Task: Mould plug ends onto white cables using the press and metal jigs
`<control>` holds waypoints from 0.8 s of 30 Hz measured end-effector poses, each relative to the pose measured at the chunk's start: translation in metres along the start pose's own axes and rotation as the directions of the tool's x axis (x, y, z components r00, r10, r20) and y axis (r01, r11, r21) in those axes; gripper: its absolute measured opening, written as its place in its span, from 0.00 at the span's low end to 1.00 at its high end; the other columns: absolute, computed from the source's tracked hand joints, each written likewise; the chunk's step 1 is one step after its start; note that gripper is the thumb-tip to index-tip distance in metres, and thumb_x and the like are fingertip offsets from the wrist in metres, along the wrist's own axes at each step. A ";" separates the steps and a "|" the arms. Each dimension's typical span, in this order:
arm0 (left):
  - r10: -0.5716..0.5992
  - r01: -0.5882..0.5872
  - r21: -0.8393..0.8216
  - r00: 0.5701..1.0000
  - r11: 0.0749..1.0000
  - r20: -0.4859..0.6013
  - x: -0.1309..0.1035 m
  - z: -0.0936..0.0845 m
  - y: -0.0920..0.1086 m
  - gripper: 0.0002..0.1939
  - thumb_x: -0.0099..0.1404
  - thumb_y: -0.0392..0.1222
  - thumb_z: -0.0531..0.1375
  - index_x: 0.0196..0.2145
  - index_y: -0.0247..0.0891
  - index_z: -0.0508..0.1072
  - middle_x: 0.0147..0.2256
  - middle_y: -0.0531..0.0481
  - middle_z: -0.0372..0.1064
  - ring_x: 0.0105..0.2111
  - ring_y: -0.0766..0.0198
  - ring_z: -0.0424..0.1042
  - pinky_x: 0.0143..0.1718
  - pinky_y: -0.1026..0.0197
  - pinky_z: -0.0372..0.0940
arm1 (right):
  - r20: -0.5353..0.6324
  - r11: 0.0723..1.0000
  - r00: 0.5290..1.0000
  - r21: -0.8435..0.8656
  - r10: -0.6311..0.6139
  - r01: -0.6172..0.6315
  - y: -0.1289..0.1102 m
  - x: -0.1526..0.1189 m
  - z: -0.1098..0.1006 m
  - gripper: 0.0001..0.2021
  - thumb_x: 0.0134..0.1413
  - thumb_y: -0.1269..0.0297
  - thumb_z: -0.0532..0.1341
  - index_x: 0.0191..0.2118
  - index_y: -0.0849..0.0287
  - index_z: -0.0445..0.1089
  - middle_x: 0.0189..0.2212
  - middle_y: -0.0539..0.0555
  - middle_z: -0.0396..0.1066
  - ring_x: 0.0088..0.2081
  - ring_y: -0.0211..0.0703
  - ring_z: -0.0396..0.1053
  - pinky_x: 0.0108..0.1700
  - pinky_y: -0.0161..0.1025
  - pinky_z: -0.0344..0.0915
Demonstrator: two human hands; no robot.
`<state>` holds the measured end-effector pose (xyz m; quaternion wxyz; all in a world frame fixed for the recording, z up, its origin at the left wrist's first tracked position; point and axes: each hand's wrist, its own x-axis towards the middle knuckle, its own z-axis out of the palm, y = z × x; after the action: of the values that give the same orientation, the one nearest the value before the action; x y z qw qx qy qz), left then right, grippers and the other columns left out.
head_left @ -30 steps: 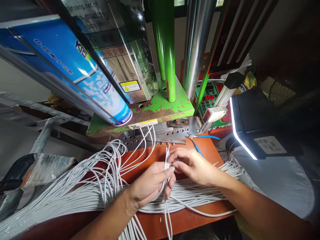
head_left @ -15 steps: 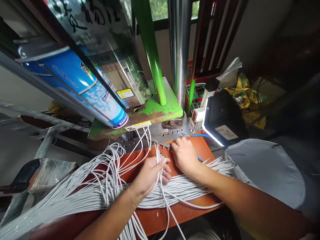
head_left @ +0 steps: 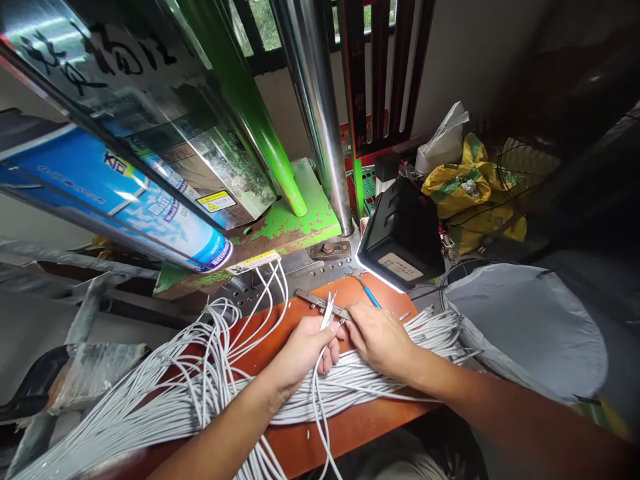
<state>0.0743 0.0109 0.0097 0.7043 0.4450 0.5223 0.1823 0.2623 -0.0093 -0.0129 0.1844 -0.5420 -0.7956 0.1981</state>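
Observation:
My left hand is closed round a few white cables, their ends pointing up past the thumb and their tails hanging toward the table's front edge. Close beside it, my right hand has its fingers closed on the right end of a narrow metal bar with small blocks along it. The cable ends cross in front of this bar, and its gripped end is partly hidden by the fingers. Blue-handled pliers lie just behind my right hand. Under both hands spreads a thick bundle of white cables.
A green press plate with steel columns stands behind the orange-brown table. A blue spray can rests at its left. A black lamp is at the right, near a grey round cover and yellow bags.
My right hand has come away from the blue-handled pliers and now grips the metal bar. My left hand stays on the cables, whose ends now lean right. The view has shifted to the right.

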 end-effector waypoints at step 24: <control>0.125 -0.119 0.054 0.984 0.991 -0.128 -0.002 -0.013 -0.011 0.22 0.69 0.61 0.60 0.35 0.36 0.70 0.19 0.55 0.68 0.12 0.72 0.59 0.13 0.70 0.51 | -0.041 0.976 0.999 0.214 -0.026 0.034 0.004 0.000 -0.007 0.12 0.73 0.64 0.51 0.42 0.59 0.71 0.37 0.57 0.75 0.38 0.48 0.72 0.44 0.43 0.65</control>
<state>0.0597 0.0088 0.0008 0.6454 0.4792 0.5433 0.2421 0.2691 -0.0073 -0.0088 0.2601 -0.5106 -0.7739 0.2698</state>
